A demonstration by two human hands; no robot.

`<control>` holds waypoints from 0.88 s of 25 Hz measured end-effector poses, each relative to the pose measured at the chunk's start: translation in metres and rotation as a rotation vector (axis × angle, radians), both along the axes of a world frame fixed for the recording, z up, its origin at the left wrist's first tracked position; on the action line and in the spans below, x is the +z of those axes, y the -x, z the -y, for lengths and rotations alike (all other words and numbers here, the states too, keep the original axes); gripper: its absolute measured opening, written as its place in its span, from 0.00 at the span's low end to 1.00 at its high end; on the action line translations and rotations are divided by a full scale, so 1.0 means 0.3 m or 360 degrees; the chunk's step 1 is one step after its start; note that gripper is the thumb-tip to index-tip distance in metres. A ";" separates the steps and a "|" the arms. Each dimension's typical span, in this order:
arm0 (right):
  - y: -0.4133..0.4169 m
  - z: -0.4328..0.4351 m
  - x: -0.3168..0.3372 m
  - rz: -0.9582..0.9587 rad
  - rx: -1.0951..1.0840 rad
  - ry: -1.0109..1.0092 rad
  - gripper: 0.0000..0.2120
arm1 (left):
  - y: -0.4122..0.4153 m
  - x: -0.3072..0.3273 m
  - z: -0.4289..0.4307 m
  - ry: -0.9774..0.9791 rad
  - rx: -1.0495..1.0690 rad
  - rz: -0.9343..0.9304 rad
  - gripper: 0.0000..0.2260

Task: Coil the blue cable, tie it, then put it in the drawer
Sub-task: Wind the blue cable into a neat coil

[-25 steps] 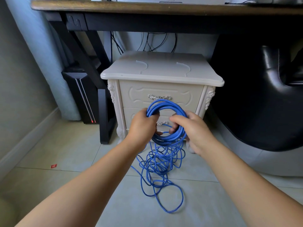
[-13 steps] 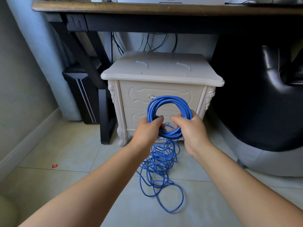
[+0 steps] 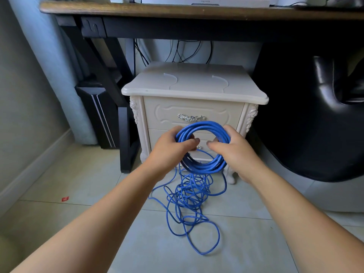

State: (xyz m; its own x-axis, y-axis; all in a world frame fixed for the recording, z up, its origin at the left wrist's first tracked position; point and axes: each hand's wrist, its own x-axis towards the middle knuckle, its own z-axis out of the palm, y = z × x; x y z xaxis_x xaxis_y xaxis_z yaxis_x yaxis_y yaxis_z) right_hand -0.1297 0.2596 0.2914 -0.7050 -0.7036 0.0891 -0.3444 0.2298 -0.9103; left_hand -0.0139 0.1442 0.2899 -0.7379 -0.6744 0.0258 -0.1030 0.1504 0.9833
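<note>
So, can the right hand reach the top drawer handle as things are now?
Probably yes, but not freely: the top drawer handle shows uncovered just above the blue cable coil, yet right hand and left hand both grip that coil.

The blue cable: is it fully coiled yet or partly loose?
Partly coiled. The left hand and right hand grip the blue cable wound into a ring, while its loose tangle lies on the pale tiled floor.

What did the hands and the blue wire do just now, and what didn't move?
The right hand slid from the bottom of the blue cable coil up its right side, away from the left hand, which moved up to the left side. Both still grip it; its loose heap stays on the floor, and the nightstand stays shut.
</note>
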 end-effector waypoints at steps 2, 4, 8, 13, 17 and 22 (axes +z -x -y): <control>-0.003 0.000 0.001 -0.0232 0.0218 -0.0251 0.08 | -0.012 0.012 0.006 0.0428 -0.0108 0.0113 0.08; -0.021 0.006 -0.006 -0.0582 0.0396 -0.0501 0.08 | -0.016 0.015 -0.011 0.0890 -0.0283 0.0309 0.14; -0.034 0.013 0.001 -0.0764 0.0230 -0.0509 0.08 | 0.001 0.004 -0.023 0.0999 -0.0198 0.0344 0.15; -0.013 0.017 0.006 -0.0488 0.0082 -0.0577 0.12 | 0.019 -0.008 -0.026 0.0807 0.0049 0.0235 0.13; -0.010 0.010 -0.004 -0.0345 0.0130 -0.0512 0.16 | 0.025 -0.015 -0.024 0.0685 0.0216 0.0165 0.12; 0.000 -0.007 0.005 -0.0204 0.0183 -0.0395 0.16 | 0.033 -0.016 -0.035 0.0385 0.0350 0.0040 0.11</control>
State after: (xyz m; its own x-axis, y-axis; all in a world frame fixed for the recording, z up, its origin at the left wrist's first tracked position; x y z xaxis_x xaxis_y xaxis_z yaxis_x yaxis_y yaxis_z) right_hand -0.1297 0.2617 0.2929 -0.6133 -0.7897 -0.0125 -0.4897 0.3927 -0.7785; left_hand -0.0237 0.1547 0.2851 -0.5778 -0.7941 0.1884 -0.1827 0.3509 0.9184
